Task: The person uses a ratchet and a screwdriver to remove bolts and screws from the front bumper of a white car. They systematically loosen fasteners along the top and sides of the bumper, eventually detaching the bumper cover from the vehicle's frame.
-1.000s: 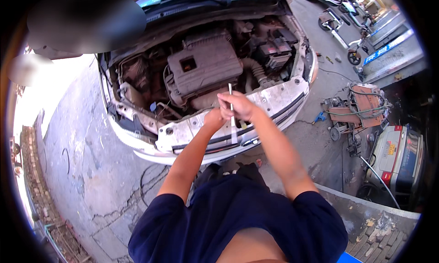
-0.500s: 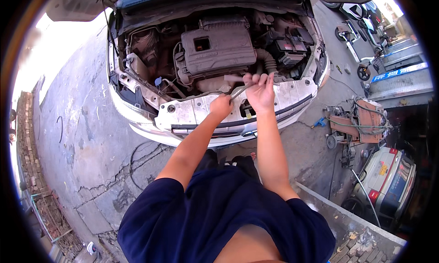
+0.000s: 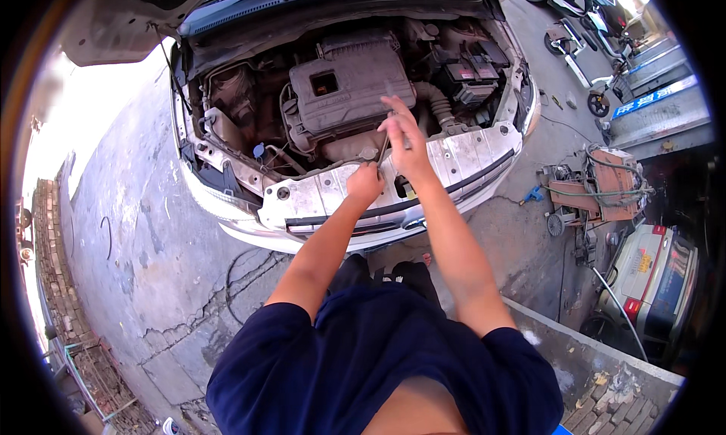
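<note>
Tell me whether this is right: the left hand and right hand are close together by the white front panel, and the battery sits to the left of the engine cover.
Not quite: the battery sits to the right of the engine cover, as the head view shows. The left hand and right hand are indeed close together by the white front panel.

The left of the two hands (image 3: 366,181) grips a thin rod (image 3: 383,148) over a white car panel (image 3: 321,196).

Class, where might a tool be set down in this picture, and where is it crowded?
Mostly bare concrete lies between the white bumper and the brickwork at far left. Crowded: beyond the right hand, around the engine cover and battery.
</note>
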A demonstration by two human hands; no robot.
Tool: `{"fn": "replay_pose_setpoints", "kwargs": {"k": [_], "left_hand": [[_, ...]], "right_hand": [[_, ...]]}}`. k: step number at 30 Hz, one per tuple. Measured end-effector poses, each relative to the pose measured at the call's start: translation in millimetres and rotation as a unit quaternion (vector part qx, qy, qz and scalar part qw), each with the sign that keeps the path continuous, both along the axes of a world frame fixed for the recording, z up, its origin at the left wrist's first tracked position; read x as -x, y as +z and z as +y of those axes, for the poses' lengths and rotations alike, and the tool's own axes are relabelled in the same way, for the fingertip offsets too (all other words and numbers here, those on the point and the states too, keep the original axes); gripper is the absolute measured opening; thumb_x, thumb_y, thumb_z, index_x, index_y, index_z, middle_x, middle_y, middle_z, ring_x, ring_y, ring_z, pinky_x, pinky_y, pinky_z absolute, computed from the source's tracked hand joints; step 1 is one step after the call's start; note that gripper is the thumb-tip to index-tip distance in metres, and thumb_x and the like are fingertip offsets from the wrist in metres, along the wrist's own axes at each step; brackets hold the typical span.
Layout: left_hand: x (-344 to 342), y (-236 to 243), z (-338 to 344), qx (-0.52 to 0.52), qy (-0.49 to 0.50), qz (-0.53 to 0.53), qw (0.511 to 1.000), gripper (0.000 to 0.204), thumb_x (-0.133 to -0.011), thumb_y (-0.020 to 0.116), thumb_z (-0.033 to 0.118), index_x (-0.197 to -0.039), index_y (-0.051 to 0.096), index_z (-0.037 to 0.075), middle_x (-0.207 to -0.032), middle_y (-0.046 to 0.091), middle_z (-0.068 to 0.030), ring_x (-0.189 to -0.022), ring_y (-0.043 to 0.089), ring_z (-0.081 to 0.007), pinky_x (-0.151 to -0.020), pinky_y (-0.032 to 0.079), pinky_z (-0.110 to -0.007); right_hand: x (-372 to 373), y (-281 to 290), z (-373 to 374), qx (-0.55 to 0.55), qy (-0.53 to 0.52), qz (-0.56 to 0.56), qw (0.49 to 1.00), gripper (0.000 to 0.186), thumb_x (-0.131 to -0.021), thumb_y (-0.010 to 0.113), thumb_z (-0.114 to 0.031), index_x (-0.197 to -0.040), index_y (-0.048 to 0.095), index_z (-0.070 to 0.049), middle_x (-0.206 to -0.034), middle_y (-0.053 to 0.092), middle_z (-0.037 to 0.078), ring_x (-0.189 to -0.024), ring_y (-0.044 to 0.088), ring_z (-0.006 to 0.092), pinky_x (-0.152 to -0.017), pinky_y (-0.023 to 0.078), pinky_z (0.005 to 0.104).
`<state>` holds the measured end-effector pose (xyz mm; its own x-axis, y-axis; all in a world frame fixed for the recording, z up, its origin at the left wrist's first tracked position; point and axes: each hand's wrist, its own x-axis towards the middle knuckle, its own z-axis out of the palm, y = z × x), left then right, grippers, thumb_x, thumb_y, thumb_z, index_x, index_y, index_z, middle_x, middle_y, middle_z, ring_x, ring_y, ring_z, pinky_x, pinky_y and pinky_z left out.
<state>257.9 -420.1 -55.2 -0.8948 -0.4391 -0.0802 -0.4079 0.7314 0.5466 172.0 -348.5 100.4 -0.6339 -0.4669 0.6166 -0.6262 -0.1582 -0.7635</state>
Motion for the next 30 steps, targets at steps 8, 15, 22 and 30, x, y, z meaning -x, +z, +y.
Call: {"fn": "replay_pose_setpoints", "kwargs": {"k": [8,15,22,30], "left_hand": [[0,-9,-11,-0.039,-0.068,-0.022,0.997,0.028,-0.085,0.057,0.023,-0.107,0.064,0.006,-0.105,0.064,-0.0171,-0.097,0.066,-0.0353,-0.081,0.053,-0.048],[4,-10,-15,-0.002,-0.067,-0.079,0.995,0.03,-0.086,0.057,0.027,-0.107,0.066,0.007,-0.104,0.066,-0.0178,-0.095,0.067,-0.0354,-0.08,0.054,-0.048],[-1,20,-10,-0.034,-0.069,-0.079,0.994,0.03,-0.085,0.058,0.031,-0.1,0.068,0.007,-0.103,0.069,-0.0199,-0.093,0.068,-0.0356,-0.079,0.055,-0.047],[7,12,-17,0.053,-0.104,-0.029,0.993,0.019,-0.079,0.066,0.02,-0.086,0.067,0.003,-0.091,0.068,-0.0199,-0.084,0.068,-0.0384,-0.076,0.055,-0.049]], "right_hand": [[27,65,30,-0.476,0.451,-0.247,0.713,0.038,-0.103,0.044,-0.037,-0.08,0.054,-0.008,-0.061,0.059,0.004,-0.065,0.06,0.0194,-0.067,0.049,0.0348],[-6,35,-12,-0.161,0.036,0.293,0.942,0.019,-0.086,0.064,-0.019,-0.077,0.058,-0.002,-0.084,0.061,0.01,-0.087,0.059,0.032,-0.092,0.043,0.0432],[-37,-11,17,0.306,0.281,-0.545,0.728,0.05,-0.104,0.038,-0.042,-0.062,0.039,-0.016,-0.063,0.055,0.006,-0.072,0.057,0.0264,-0.083,0.042,0.0392],[-16,93,126,0.154,0.338,-0.607,0.703,0.051,-0.106,0.03,-0.038,-0.059,0.034,-0.018,-0.041,0.029,-0.005,-0.033,0.029,0.012,-0.044,0.035,0.0295]]}}
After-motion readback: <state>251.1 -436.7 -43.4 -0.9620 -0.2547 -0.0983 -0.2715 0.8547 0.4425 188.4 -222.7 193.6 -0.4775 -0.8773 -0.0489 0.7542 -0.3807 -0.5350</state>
